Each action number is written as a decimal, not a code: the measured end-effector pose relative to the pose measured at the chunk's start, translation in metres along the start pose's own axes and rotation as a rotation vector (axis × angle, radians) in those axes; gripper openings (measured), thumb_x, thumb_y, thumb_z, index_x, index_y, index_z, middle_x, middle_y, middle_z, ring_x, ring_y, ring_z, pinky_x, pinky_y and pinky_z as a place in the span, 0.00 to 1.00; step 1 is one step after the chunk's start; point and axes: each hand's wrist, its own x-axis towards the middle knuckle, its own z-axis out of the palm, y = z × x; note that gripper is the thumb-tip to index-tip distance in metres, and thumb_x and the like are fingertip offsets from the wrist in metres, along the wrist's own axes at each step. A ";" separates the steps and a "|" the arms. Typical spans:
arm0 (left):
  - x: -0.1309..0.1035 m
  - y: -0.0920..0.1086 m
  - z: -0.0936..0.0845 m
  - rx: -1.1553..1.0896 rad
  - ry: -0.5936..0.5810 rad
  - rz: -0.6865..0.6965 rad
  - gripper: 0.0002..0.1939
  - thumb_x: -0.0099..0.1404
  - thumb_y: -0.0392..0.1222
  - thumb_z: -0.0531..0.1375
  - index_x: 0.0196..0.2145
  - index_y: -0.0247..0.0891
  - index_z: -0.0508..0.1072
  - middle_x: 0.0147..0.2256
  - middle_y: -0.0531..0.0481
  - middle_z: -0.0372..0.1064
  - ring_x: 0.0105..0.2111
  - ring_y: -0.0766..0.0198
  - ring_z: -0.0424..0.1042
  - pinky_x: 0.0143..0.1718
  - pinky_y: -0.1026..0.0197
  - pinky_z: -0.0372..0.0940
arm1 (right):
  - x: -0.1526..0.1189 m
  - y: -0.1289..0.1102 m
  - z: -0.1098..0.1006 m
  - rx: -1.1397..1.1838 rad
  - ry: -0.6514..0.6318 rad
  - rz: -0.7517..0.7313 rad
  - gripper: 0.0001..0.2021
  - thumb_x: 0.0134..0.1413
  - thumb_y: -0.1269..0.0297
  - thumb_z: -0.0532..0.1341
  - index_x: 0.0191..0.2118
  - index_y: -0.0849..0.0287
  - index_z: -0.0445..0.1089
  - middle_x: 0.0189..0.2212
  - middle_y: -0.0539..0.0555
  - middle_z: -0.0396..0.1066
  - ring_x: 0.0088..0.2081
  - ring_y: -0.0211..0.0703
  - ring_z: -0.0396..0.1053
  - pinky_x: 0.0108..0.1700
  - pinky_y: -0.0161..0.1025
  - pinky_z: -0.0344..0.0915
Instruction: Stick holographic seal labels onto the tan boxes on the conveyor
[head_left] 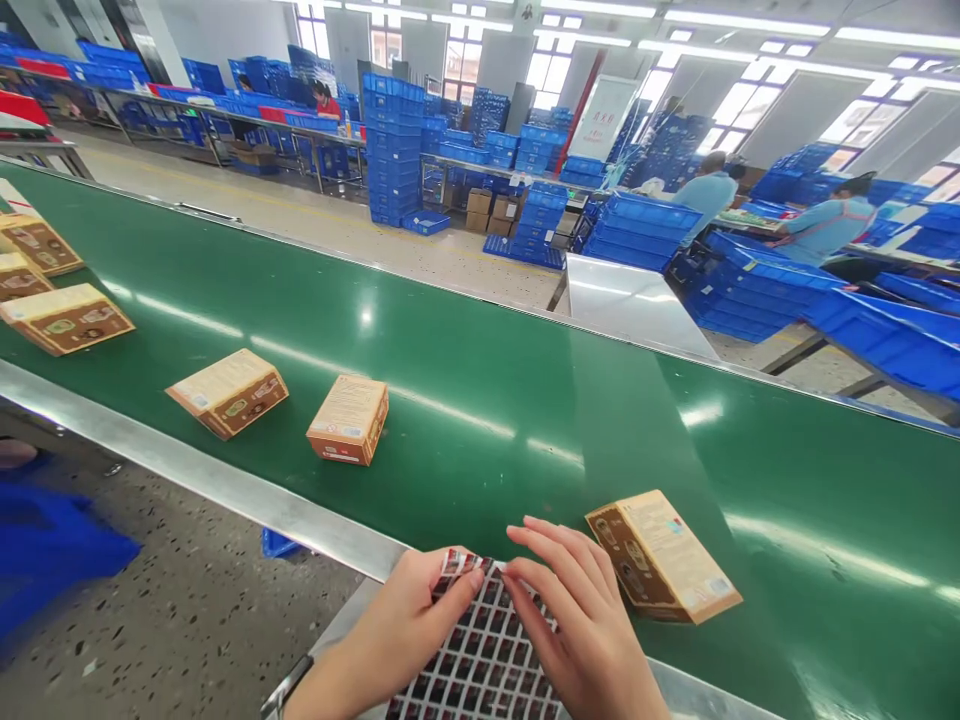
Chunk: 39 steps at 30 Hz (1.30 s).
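- The patterned sheet (480, 635) lies at the near edge of the green belt (480, 330), over its metal rim (187, 478), between both hands.
- Left hand (405, 625): thumb and fingers pinch the sheet's far left part.
- Right hand (589, 615): thumb and forefinger meet the sheet's far right corner, other fingers spread; I cannot tell whether they grip.
- The sheet's grid runs from that far edge toward the wearer; its near end is out of frame.
- The nearest carton (664, 555) lies just beyond the right hand, its length slanting toward the belt's near edge.
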 end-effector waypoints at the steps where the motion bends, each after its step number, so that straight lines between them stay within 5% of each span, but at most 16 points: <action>1: 0.000 0.001 -0.001 0.012 0.034 -0.008 0.21 0.70 0.55 0.50 0.24 0.40 0.57 0.23 0.57 0.53 0.25 0.65 0.52 0.28 0.63 0.51 | 0.000 0.000 -0.001 0.030 -0.005 -0.010 0.07 0.63 0.73 0.59 0.41 0.53 0.70 0.44 0.55 0.79 0.47 0.51 0.76 0.49 0.48 0.70; 4: -0.001 0.002 -0.014 0.088 0.184 0.019 0.17 0.70 0.52 0.52 0.29 0.38 0.68 0.27 0.52 0.65 0.29 0.62 0.63 0.32 0.61 0.61 | -0.002 0.002 -0.007 0.185 -0.014 0.057 0.07 0.61 0.72 0.60 0.40 0.52 0.71 0.44 0.54 0.79 0.48 0.51 0.77 0.47 0.45 0.73; 7: -0.002 -0.003 -0.043 0.297 0.371 0.173 0.14 0.69 0.47 0.53 0.36 0.39 0.76 0.46 0.42 0.73 0.46 0.52 0.69 0.51 0.50 0.65 | -0.005 0.010 -0.011 0.313 -0.003 0.281 0.04 0.62 0.67 0.61 0.38 0.50 0.72 0.45 0.53 0.79 0.48 0.50 0.77 0.47 0.43 0.74; 11: -0.003 -0.016 -0.081 0.533 0.531 0.269 0.18 0.72 0.46 0.52 0.32 0.40 0.78 0.68 0.47 0.53 0.69 0.40 0.40 0.67 0.29 0.37 | -0.002 0.032 -0.007 0.436 0.106 0.714 0.11 0.60 0.51 0.62 0.36 0.51 0.75 0.46 0.56 0.79 0.47 0.53 0.77 0.47 0.45 0.75; 14: -0.004 -0.026 -0.090 0.485 0.437 0.207 0.18 0.73 0.46 0.50 0.36 0.40 0.79 0.71 0.49 0.46 0.71 0.40 0.36 0.67 0.26 0.37 | 0.011 0.045 0.008 0.601 0.164 0.964 0.21 0.54 0.40 0.63 0.39 0.54 0.76 0.45 0.59 0.79 0.44 0.55 0.78 0.47 0.49 0.74; 21: -0.006 -0.039 -0.060 0.457 0.336 0.268 0.15 0.74 0.41 0.52 0.41 0.42 0.79 0.70 0.51 0.50 0.70 0.42 0.40 0.65 0.29 0.51 | 0.071 0.031 0.062 1.018 0.155 0.981 0.23 0.50 0.41 0.65 0.40 0.56 0.76 0.45 0.59 0.78 0.50 0.53 0.74 0.52 0.49 0.70; 27: -0.002 -0.036 -0.046 0.466 0.286 0.306 0.12 0.71 0.35 0.55 0.41 0.42 0.79 0.69 0.52 0.52 0.69 0.42 0.43 0.65 0.30 0.52 | 0.101 0.022 0.097 1.044 0.120 0.984 0.21 0.44 0.43 0.68 0.35 0.58 0.77 0.43 0.59 0.79 0.46 0.53 0.75 0.47 0.46 0.71; 39: -0.001 -0.009 -0.019 0.450 0.144 0.224 0.12 0.70 0.33 0.55 0.40 0.39 0.79 0.71 0.51 0.46 0.70 0.39 0.39 0.65 0.32 0.55 | 0.086 0.027 0.083 0.948 0.083 1.055 0.20 0.44 0.44 0.68 0.30 0.58 0.72 0.49 0.61 0.76 0.38 0.51 0.76 0.34 0.42 0.72</action>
